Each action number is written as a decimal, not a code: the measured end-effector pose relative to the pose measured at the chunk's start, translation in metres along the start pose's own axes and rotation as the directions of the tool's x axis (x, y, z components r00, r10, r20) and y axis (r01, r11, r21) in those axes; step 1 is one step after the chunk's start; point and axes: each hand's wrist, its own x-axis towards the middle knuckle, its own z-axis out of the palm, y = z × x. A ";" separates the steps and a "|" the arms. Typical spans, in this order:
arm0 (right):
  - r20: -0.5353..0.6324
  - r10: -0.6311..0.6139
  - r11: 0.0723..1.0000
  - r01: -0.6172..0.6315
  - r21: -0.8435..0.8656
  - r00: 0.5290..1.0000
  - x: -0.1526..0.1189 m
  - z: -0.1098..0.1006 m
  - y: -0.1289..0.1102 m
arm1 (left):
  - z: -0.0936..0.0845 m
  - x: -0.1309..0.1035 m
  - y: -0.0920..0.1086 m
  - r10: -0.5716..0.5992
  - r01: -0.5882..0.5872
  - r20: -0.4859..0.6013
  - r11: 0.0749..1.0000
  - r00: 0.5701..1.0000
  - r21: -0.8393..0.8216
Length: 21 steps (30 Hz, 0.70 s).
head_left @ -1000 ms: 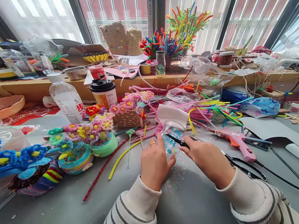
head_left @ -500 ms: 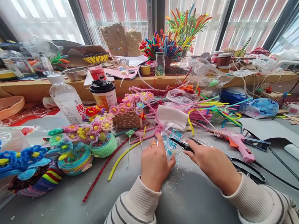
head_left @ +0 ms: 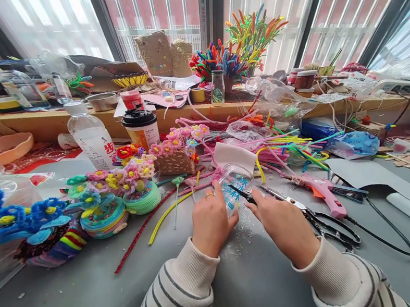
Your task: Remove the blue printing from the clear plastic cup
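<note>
A clear plastic cup with blue lettering (head_left: 233,185) lies on its side on the grey table (head_left: 136,303). Around its left side are the fingers of my left hand (head_left: 212,221), steadying it. My right hand (head_left: 282,222) is closed on a black-handled tool with a dark, narrow blade (head_left: 238,191), whose tip rests against the lettering. Small flakes (head_left: 242,231) are scattered on the table below the cup. Scissors with black handles (head_left: 322,222) lie just beyond my right hand.
A pink glue gun (head_left: 329,197) with its cord lies at the right. Pipe-cleaner flower pots (head_left: 104,219) stand at the left, with a lidded paper cup (head_left: 142,130) and a plastic bottle (head_left: 94,141) behind. Pipe cleaners are piled behind the clear cup.
My right hand and the tool have shifted slightly left, uncovering more of the scissors. My left hand still holds the cup in nearly the same place.
</note>
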 end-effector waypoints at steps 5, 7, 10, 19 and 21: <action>0.020 -0.021 1.000 0.020 0.015 1.000 -0.001 -0.002 0.005 | 0.000 -0.001 0.001 0.014 -0.014 -0.009 1.000 1.000 0.009; 0.014 -0.031 0.999 0.031 0.008 0.999 0.001 -0.002 0.006 | 0.001 -0.001 0.001 0.023 -0.022 -0.010 1.000 1.000 0.016; 0.003 -0.050 0.999 0.050 0.005 0.999 0.003 -0.001 0.006 | 0.002 -0.001 0.001 0.025 -0.025 0.001 0.999 1.000 0.019; 0.054 -0.010 1.000 0.009 0.015 0.998 0.001 -0.008 0.005 | 0.000 -0.001 0.001 0.030 -0.030 -0.001 0.999 1.000 0.013; 0.051 -0.005 1.000 0.004 0.011 0.999 0.003 -0.009 0.003 | 0.000 0.000 0.001 0.026 -0.026 0.001 1.000 1.000 0.007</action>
